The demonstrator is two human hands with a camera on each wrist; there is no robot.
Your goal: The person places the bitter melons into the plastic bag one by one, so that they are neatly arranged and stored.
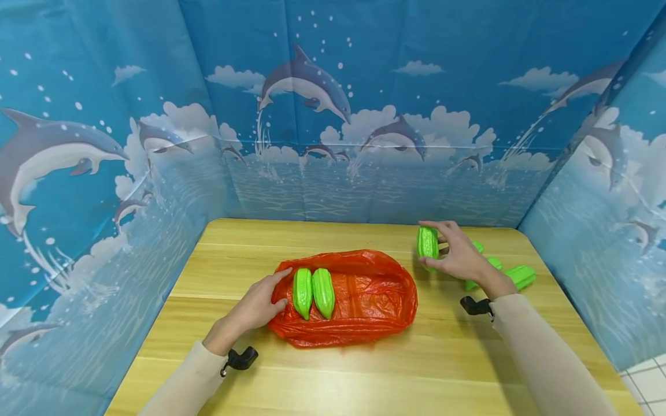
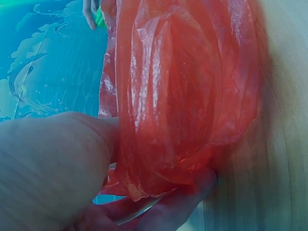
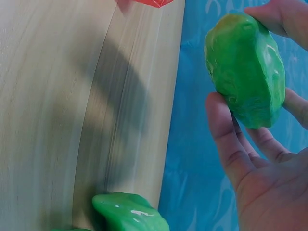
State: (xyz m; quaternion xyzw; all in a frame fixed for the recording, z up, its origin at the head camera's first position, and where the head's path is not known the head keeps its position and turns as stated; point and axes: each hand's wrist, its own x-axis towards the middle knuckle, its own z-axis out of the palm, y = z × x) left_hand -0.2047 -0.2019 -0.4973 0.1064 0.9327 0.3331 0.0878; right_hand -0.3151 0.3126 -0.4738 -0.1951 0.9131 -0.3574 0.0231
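A red plastic bag (image 1: pixel 372 297) lies spread open on the wooden table, its rim raised around a hollow. Two green star fruits (image 1: pixel 324 293) lie side by side in its left part. My left hand (image 1: pixel 256 305) holds the bag's left end; in the left wrist view the thumb passes behind the red film and the fingers (image 2: pixel 168 207) come under it. Raised at the right of the bag, another green star fruit (image 3: pixel 245 72) is pinched between the thumb and fingertips of my right hand (image 1: pixel 460 254).
Several more green star fruits (image 1: pixel 521 277) lie at the table's right side, partly hidden behind my right hand and wrist. A dolphin-print curtain (image 1: pixel 333 173) stands along the table's back and sides. Both wrists carry a small black camera mount (image 1: pixel 241 359).
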